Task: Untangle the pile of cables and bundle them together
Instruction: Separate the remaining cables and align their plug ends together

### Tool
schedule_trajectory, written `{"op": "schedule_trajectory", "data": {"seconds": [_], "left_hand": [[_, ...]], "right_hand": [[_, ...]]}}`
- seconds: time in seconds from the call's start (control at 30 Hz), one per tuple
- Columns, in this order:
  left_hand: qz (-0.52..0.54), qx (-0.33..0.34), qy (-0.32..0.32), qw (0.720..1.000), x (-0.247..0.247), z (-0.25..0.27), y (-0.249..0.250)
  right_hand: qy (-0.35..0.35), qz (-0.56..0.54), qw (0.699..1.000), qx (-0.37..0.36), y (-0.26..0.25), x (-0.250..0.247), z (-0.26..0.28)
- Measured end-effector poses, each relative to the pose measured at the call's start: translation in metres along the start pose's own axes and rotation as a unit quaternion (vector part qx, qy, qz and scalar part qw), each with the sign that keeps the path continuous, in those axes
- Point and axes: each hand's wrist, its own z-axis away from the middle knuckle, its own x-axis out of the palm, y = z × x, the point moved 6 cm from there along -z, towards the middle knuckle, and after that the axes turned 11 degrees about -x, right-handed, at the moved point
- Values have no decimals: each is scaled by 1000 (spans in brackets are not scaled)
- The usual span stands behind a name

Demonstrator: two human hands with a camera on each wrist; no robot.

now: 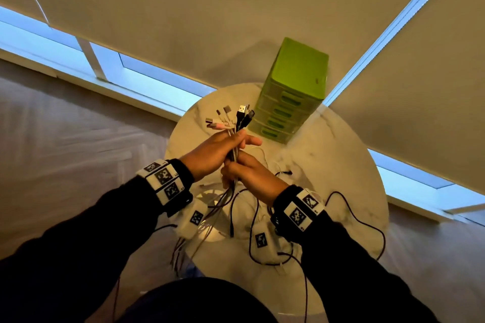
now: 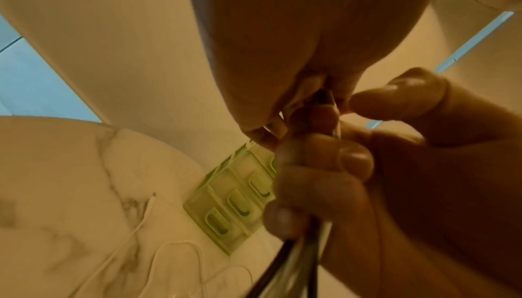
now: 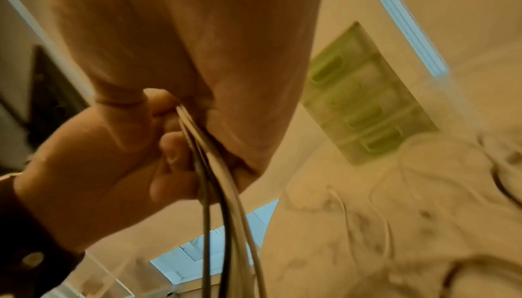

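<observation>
While both hands — left hand (image 1: pixel 214 152) above, right hand (image 1: pixel 251 173) below — grip the gathered cables (image 1: pixel 234 155) over the surface (image 1: pixel 341 165), bundling is underway — next, I'd judge, pulling the trailing lengths straight.

**Cables gathered above round table**

Drawer unit (image 1: pixel 292 92) stands on the far part of the table (image 1: pixel 341 165), against the blinds. Cable bundle (image 1: pixel 235 149) held above the table's middle, plug ends (image 1: pixel 231 118) toward the drawer unit. Left hand (image 1: pixel 217 152) grips farther along the bundle, right hand (image 1: pixel 252 173) nearer, touching. Loose cable lengths (image 1: pixel 354 215) trail on the table's near half, some over its near-left edge.
</observation>
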Motion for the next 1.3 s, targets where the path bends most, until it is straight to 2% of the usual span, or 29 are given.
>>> {"op": "schedule_trajectory", "data": {"seconds": [0.07, 0.1, 0.17, 0.23, 0.3, 0.37, 0.43, 0.47, 0.53, 0.63, 0.7, 0.83, 0.9, 0.97, 1.03, 1.1, 1.17, 1.3], "left_hand": [[-31, -11, 1, 999, -9, -4, 1], [-46, -17, 1, 999, -15, -7, 0], [-50, -42, 1, 998, -28, -12, -9], [-38, -56, 39, 997, -45, -18, -22], [-15, -55, 107, 993, -69, -23, -36], [37, -71, 141, 987, -89, -25, -50], [92, -90, 147, 981, -99, -24, -61], [118, -102, 142, 978, -101, -23, -67], [154, -123, 129, 972, -98, -20, -73], [152, -138, 109, 973, -87, -20, -78], [147, -145, 105, 973, -82, -21, -80], [140, -146, 103, 974, -74, -23, -83], [142, -145, 113, 973, -71, -25, -83], [150, -142, 120, 971, -65, -27, -83], [169, -136, 124, 968, -59, -29, -83], [195, -132, 132, 963, -53, -30, -82], [217, -124, 130, 960, -43, -30, -77], [246, -82, 107, 960, -16, -32, -58]], "right_hand": [[-17, 45, 999, 5, 10, 9, -7], [-19, 112, 994, -1, 17, 11, -14], [-4, 268, 963, -22, 30, 13, -32], [-24, 364, 931, -22, 45, 14, -48], [-114, 330, 937, 21, 64, 20, -59], [-168, 215, 958, 88, 82, 22, -63], [-108, 142, 976, 122, 100, 11, -69], [-53, 157, 978, 128, 111, 1, -76], [27, 267, 950, 156, 134, -18, -86], [34, 386, 893, 230, 158, -26, -87], [37, 394, 885, 245, 167, -25, -86], [27, 377, 889, 258, 174, -27, -83], [69, 326, 911, 244, 163, -37, -80], [149, 264, 930, 208, 144, -53, -73], [236, 190, 940, 154, 124, -67, -64], [286, 122, 946, 92, 101, -72, -53], [284, 103, 953, 23, 72, -68, -38], [222, 163, 958, -80, 26, -39, -3]]}}
